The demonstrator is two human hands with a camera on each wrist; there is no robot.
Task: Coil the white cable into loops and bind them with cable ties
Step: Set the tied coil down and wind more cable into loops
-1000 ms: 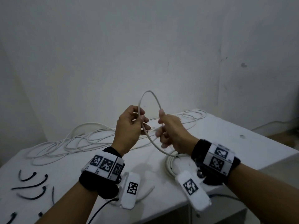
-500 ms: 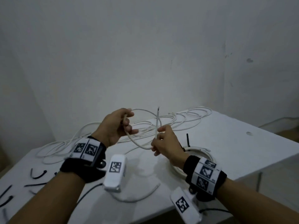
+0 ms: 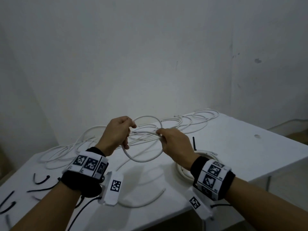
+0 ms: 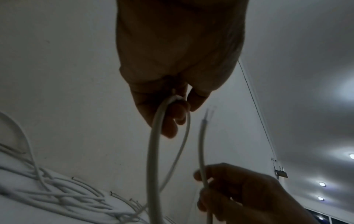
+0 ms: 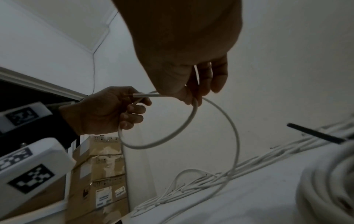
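Both hands hold a round loop of white cable [image 3: 143, 160] in the air above the white table [image 3: 236, 147]. My left hand [image 3: 119, 133] grips the loop's left side, fingers curled round the cable [image 4: 153, 159]. My right hand [image 3: 173, 142] pinches the right side, near the cut end [image 5: 145, 95]. The remaining cable [image 3: 70, 147] trails loose across the far side of the table. Several black cable ties [image 3: 40, 180] lie at the table's left front.
A finished white coil [image 3: 180, 170] bound by a black tie [image 3: 194, 143] lies under my right wrist. A short curved cable piece [image 3: 146, 201] rests near the front edge. Stacked cardboard boxes [image 5: 97, 174] stand beside the table. The wall is close behind.
The upright arch of cable has been brought down and turned into a full hanging loop. Both hands dropped lower and moved apart, and the cut end now points toward my left hand.
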